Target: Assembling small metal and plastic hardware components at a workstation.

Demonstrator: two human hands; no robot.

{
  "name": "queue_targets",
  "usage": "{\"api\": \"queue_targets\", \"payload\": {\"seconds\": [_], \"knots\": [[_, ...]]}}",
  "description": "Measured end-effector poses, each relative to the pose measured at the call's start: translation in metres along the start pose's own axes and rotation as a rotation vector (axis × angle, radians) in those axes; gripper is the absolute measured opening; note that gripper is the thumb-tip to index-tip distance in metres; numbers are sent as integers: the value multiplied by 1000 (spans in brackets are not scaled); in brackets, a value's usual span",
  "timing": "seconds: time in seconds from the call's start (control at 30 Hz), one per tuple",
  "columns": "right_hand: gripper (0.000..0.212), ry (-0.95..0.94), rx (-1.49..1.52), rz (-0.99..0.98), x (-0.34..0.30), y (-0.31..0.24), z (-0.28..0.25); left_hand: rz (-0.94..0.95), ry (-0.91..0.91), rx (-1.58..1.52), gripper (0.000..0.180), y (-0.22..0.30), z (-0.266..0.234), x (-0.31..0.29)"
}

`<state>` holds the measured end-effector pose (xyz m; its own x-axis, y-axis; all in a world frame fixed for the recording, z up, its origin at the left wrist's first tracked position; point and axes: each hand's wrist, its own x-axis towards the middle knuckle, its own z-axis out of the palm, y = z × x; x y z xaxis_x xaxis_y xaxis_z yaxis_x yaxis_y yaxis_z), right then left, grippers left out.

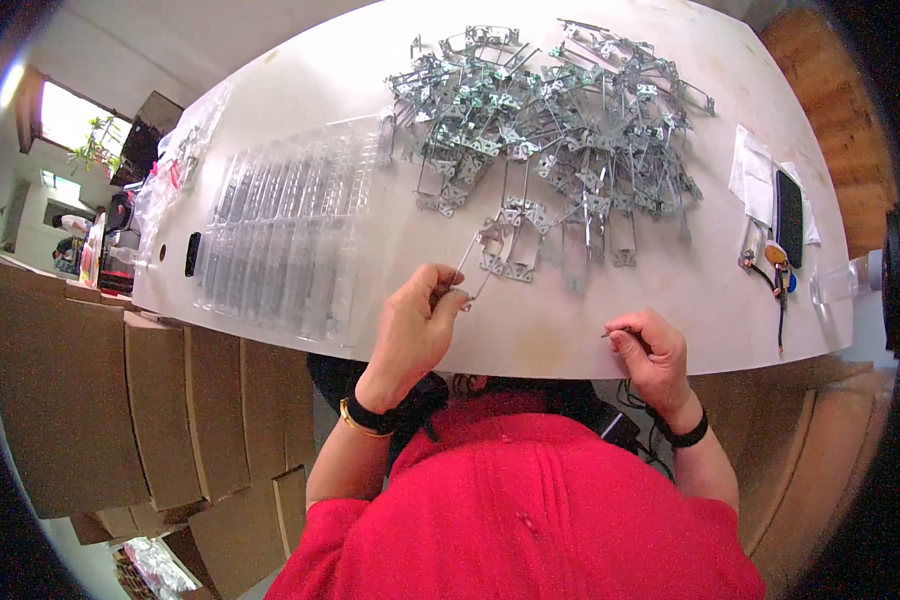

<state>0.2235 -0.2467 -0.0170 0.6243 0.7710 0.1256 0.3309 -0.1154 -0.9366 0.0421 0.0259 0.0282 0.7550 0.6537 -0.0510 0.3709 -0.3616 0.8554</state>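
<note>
Over the near part of the table, my left hand [415, 320] is closed on one end of a metal bracket frame [491, 236] with thin rods. Its far end reaches toward similar frames lying on the table. To the right, apart from the frame, my right hand [655, 350] is closed in a pinch. A small, thin, dark piece [610, 333] sticks out from its fingertips; its kind cannot be made out. Beyond both hands spreads a tangled pile of metal bracket frames [570, 130] with rods and punched plates.
Clear plastic trays [290, 230] lie on the white table [310, 70] at left, beside a small black object [192, 254]. At right are a black phone [788, 218], white paper [753, 172] and a cord [779, 300]. Cardboard boxes [70, 385] stand left below the table.
</note>
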Motion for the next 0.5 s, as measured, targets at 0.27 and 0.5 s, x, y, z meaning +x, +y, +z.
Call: {"api": "queue_targets", "payload": {"seconds": [0.27, 0.5], "knots": [[8, 55, -48, -39, 0, 1, 6, 14, 83, 431, 35, -23, -9, -28], [7, 76, -101, -54, 1, -3, 10, 242, 208, 512, 41, -5, 9, -16]]}}
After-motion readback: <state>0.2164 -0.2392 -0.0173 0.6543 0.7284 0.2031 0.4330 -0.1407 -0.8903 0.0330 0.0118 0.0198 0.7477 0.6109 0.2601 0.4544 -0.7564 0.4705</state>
